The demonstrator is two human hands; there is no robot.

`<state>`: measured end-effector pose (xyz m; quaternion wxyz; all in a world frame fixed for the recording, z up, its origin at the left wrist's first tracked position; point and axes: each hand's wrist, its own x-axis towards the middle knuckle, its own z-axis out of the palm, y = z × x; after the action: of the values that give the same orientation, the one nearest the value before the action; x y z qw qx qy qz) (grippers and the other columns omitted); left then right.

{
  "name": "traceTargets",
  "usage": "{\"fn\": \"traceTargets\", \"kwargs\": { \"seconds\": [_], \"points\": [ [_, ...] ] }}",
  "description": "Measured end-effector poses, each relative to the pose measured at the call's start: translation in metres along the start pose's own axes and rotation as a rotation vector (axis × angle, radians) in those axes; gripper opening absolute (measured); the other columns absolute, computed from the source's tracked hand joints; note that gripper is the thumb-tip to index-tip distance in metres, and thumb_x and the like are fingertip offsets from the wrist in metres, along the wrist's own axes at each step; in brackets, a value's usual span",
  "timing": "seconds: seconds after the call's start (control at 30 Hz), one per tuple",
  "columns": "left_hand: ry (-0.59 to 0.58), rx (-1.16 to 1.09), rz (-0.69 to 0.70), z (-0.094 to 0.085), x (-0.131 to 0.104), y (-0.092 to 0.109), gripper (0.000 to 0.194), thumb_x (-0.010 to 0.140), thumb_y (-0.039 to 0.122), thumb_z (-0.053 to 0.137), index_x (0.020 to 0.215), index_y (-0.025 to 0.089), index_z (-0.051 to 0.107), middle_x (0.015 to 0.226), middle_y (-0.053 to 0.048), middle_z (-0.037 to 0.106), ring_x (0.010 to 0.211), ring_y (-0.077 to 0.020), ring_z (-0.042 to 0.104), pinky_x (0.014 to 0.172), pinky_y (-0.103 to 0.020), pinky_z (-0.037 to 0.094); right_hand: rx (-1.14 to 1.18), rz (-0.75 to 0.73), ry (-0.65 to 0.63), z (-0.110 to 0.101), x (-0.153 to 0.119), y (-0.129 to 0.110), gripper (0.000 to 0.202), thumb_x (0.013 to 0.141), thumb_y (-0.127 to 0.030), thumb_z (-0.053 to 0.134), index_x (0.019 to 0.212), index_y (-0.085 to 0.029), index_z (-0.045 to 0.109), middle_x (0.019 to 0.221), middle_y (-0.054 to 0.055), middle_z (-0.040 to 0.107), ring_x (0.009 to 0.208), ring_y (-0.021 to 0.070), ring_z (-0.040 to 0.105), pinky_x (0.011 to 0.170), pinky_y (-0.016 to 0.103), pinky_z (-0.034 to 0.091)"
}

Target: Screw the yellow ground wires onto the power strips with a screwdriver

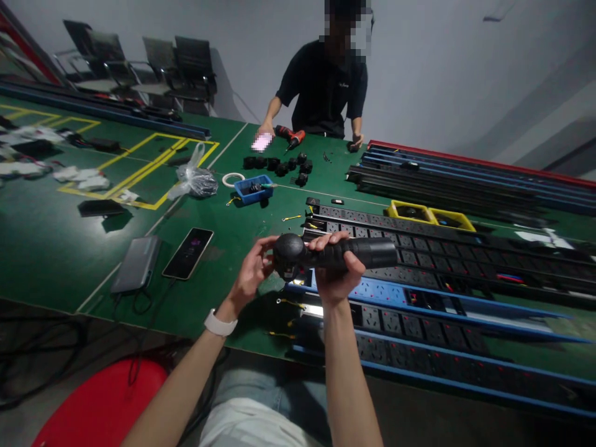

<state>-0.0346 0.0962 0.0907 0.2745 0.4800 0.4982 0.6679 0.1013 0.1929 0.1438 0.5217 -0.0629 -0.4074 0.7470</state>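
A black cylindrical tool (372,252) with a rounded head is held level above the green table (242,248). My right hand (338,267) is wrapped round its ribbed middle. At its rounded left end, my left hand (255,267) has its fingers bent against the head, partly hidden behind it. Beneath and to the right lie long black socket strips (419,323) and a blue strip (382,290). Small yellow wires with ring ends (292,303) stick out near the strips' left ends.
A phone (189,253) and a grey power bank (136,265) lie on the left. Farther back are a blue tray (254,190), a plastic bag (198,180), yellow trays (431,216) and a red drill (296,138). A person (321,87) stands across the table.
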Motion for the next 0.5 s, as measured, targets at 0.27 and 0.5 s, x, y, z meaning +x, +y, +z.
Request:
{"fn": "traceTargets", "kwargs": {
  "seconds": [0.27, 0.5],
  "points": [
    [0.118, 0.335, 0.204, 0.031, 0.016, 0.042, 0.032, 0.081, 0.038, 0.077, 0.103, 0.02, 0.061, 0.105, -0.005, 0.062, 0.104, -0.0191, 0.061, 0.098, -0.035, 0.049, -0.208, 0.214, -0.064, -0.016, -0.012, -0.013, 0.032, 0.081, -0.05, 0.056, 0.098, -0.024, 0.066, 0.096, 0.003, 0.069, 0.096, 0.0221, 0.063, 0.101, 0.042, 0.044],
    [-0.033, 0.576, 0.265, 0.013, 0.018, 0.032, 0.047, 0.072, 0.043, 0.082, 0.106, 0.02, 0.058, 0.099, -0.003, 0.064, 0.09, -0.0181, 0.066, 0.084, -0.032, 0.056, -0.192, 0.199, -0.003, -0.012, -0.018, -0.01, 0.035, 0.078, -0.057, 0.059, 0.092, -0.025, 0.064, 0.091, 0.003, 0.069, 0.093, 0.022, 0.063, 0.096, 0.04, 0.048]
  ]
}}
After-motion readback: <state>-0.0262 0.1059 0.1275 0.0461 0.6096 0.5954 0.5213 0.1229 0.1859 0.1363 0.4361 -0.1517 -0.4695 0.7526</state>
